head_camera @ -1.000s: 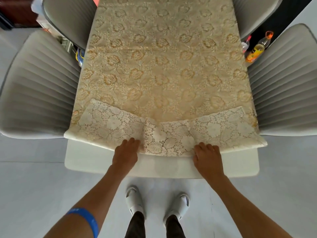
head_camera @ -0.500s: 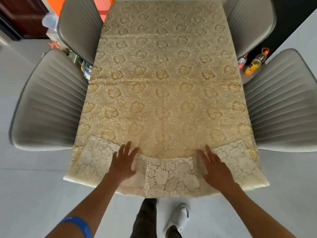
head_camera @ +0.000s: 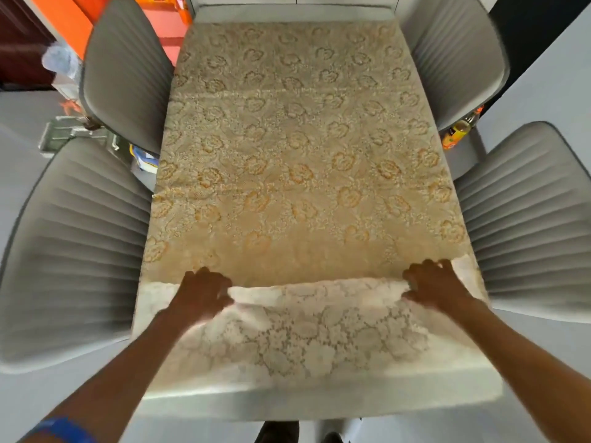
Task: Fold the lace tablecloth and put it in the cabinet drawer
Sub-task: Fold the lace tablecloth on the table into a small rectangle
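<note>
Folding is at its first step: the lace tablecloth [head_camera: 287, 161] lies spread over the table [head_camera: 319, 401], its near hem turned back and pinched in both hands. Left hand [head_camera: 204, 290] and right hand [head_camera: 431, 282] each have the grip clenched on that hem's edge (fingers curled, the frame blurred). Next, I judge, the hem must be carried evenly toward the far end.

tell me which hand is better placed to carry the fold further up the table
Neither clearly; it looks like a two-hand move. The left hand and right hand both grip the turned-back edge of the lace tablecloth, level with each other. The right sits nearer its side edge.
</note>
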